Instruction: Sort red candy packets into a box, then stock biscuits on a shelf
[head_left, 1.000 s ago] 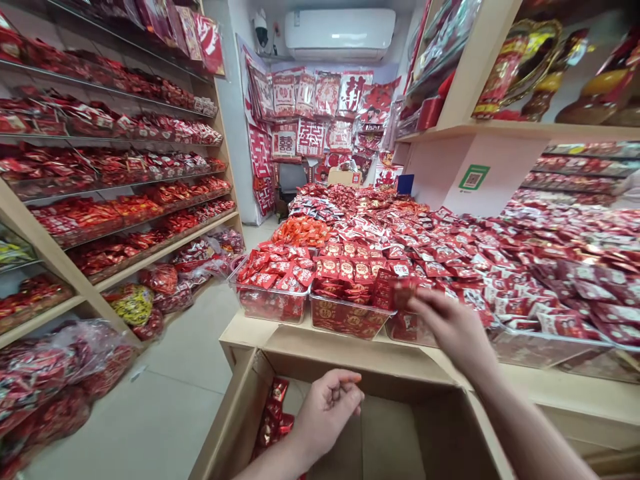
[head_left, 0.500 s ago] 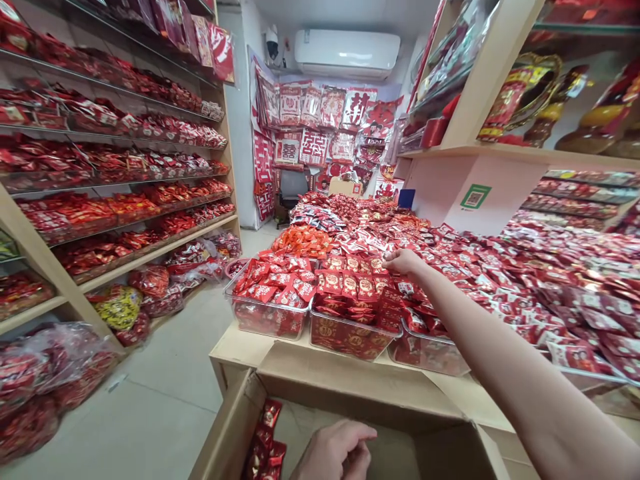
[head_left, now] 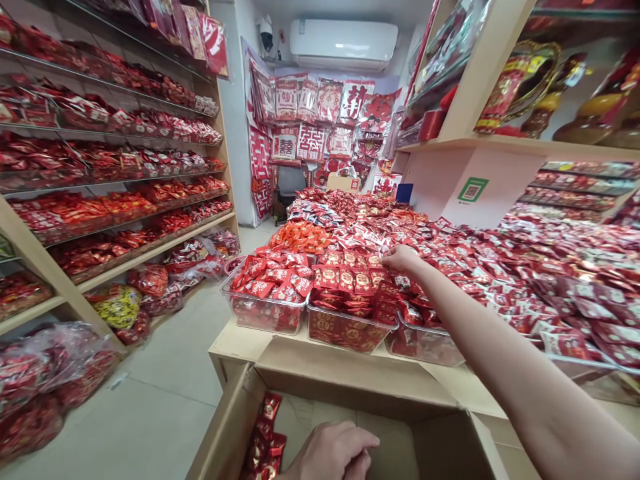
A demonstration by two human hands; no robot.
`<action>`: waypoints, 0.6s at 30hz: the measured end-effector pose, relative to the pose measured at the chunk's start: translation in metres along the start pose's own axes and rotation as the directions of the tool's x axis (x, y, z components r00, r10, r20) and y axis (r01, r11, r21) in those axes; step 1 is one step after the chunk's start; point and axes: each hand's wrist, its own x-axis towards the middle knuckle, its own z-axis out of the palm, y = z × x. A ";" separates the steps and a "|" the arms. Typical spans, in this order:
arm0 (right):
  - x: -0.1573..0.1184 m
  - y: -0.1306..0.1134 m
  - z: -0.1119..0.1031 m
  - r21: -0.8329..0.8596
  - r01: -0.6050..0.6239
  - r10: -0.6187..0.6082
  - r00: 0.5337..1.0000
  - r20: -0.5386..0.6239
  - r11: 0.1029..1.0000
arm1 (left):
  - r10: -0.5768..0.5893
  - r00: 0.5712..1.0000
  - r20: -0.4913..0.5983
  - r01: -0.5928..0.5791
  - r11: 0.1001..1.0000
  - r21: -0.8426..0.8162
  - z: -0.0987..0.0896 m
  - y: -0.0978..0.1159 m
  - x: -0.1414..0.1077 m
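2 grips unclear: left hand (head_left: 334, 451) over cardboard box (head_left: 360, 395), right hand (head_left: 401, 259) at glossy packets (head_left: 347, 280).

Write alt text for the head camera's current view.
A person's right hand is at red packets heaped in clear bins, while the left hand is at an open cardboard box holding several shiny packets. Shelves packed with red goods stand at left.

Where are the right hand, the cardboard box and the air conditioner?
Right hand (head_left: 403, 259), head view: middle of the hand.
Cardboard box (head_left: 227, 420), head view: its left side wall.
Air conditioner (head_left: 344, 44), head view: middle of its front panel.
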 end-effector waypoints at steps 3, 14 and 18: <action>0.006 0.001 -0.007 -0.066 0.034 -0.035 0.999 -0.020 0.997 | 0.014 1.000 0.016 -0.015 0.999 0.035 0.001 -0.001 0.000; 0.034 -0.013 -0.042 -0.404 0.455 -0.453 0.885 0.109 0.793 | 0.110 0.990 0.089 -0.124 0.975 0.182 0.008 -0.008 0.001; 0.028 -0.025 -0.027 -0.422 0.566 -0.546 0.818 0.181 0.708 | 0.151 0.986 0.073 -0.163 0.965 0.206 0.006 -0.007 0.002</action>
